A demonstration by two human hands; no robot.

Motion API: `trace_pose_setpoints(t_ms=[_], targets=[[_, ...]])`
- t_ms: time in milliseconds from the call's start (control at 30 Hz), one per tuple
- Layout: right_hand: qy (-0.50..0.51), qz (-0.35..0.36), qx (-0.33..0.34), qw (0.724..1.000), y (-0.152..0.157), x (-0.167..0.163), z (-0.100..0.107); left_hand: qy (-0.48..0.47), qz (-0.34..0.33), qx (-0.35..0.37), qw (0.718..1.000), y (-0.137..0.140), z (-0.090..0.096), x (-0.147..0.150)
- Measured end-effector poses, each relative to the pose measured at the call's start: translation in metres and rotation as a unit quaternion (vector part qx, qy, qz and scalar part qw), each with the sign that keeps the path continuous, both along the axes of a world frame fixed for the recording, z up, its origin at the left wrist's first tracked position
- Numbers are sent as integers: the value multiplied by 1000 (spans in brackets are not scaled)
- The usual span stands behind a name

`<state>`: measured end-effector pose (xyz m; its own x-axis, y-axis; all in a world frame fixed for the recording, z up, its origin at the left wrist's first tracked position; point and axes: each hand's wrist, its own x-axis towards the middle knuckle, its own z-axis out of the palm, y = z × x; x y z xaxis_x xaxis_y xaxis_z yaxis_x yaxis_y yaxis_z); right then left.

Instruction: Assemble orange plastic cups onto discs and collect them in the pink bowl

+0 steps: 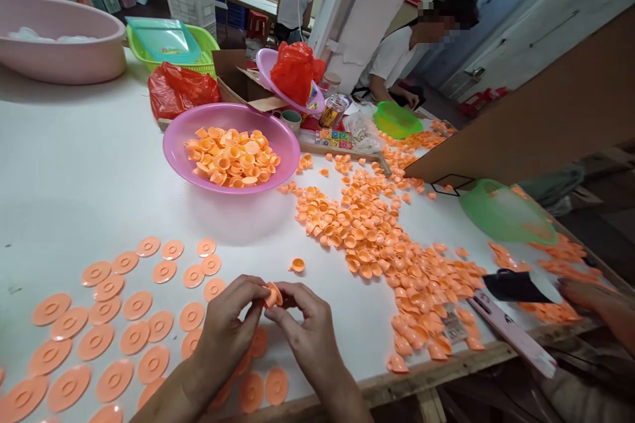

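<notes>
Between my two hands is a small orange toy cup [272, 295], pinched by the fingertips of both. My left hand [233, 317] is closed on its left side, my right hand [310, 327] on its right. One loose toy cup [297, 266] lies on the white table just beyond them. Many flat round orange saucers [137, 305] are spread to the left, some partly hidden under my hands and forearms. On the right spreads a large heap of toy cups [367, 231]. A pink bowl [178, 152] ahead holds more orange cups.
Behind the bowl are a red plastic bag [181, 89], a cardboard box [233, 76] and a lime-green basket [206, 39]. A large pink tub [64, 63] stands far left. At right are a brown board [520, 92], a green bowl [506, 218] and another person's hand [578, 294].
</notes>
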<state>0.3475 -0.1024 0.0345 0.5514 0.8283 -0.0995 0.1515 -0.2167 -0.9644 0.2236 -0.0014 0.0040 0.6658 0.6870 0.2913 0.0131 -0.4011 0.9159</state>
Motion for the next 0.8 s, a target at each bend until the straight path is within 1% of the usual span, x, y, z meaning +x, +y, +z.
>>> trace_pose_setpoints(t_ms=[100, 233, 300, 333, 400, 500, 633, 733, 800], targets=[[21, 7, 23, 1000, -1, -3, 5, 21, -47, -59, 997, 4, 13, -2], [51, 57, 52, 996, -6, 7, 9, 67, -93, -167, 979, 13, 32, -8], [59, 70, 64, 994, -8, 8, 10, 64, -105, -203, 971, 14, 37, -8], [64, 69, 72, 993, -8, 8, 10, 59, -99, -213, 970, 14, 38, -8], [77, 50, 88, 992, -9, 4, 9, 52, -73, -211, 973, 11, 40, -7], [67, 17, 105, 992, -8, -2, 11, 53, -58, -176, 981, 6, 40, -7], [15, 10, 115, 993, -9, -9, 18, 40, -57, -145, 987, -1, 43, -10], [-10, 6, 118, 993, -10, -14, 21, 21, -51, -139, 989, -6, 45, -13], [-13, 0, 119, 993, -11, -17, 20, 12, -48, -140, 989, -9, 43, -13]])
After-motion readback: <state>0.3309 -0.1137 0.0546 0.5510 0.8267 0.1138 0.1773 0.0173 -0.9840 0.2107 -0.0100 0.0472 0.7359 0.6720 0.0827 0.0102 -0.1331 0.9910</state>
